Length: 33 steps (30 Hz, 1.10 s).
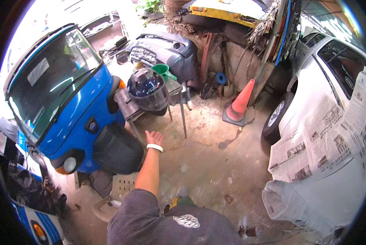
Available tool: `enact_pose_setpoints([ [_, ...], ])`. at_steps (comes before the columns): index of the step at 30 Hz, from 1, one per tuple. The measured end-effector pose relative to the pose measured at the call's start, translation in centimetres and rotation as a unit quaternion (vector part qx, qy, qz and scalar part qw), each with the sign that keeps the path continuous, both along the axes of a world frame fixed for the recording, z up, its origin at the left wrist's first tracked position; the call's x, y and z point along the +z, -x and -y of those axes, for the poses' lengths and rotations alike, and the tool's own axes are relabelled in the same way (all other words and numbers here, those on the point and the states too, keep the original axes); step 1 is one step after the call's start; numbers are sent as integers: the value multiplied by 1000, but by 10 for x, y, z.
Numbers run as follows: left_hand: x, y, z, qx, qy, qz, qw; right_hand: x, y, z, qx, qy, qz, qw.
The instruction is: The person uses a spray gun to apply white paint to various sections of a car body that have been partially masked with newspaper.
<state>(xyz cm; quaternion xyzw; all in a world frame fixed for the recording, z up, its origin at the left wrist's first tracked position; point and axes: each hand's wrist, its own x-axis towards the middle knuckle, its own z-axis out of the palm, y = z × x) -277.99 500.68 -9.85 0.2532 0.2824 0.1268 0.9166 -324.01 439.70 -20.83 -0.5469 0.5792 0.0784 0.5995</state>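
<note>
My left hand, with a white band around its wrist, is stretched out ahead of me. Its fingers are apart and nothing is in them. Just beyond it stands a small metal table, and on that rests a dark motorcycle helmet with a clear visor. A green funnel-like container sits behind the helmet. Between hand and helmet a gap shows. My right hand is out of the picture.
At left is a blue three-wheeled vehicle, with a beige plastic chair below it. An orange traffic cone stands right of the table. Farther right is a white car partly covered with newspaper. A grey bumper-like part lies behind.
</note>
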Motion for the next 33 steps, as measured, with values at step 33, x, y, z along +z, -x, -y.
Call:
enact_pose_setpoints([
  [33, 26, -80, -101, 45, -20, 125, 991, 50, 156, -130, -563, 84, 80, 818],
])
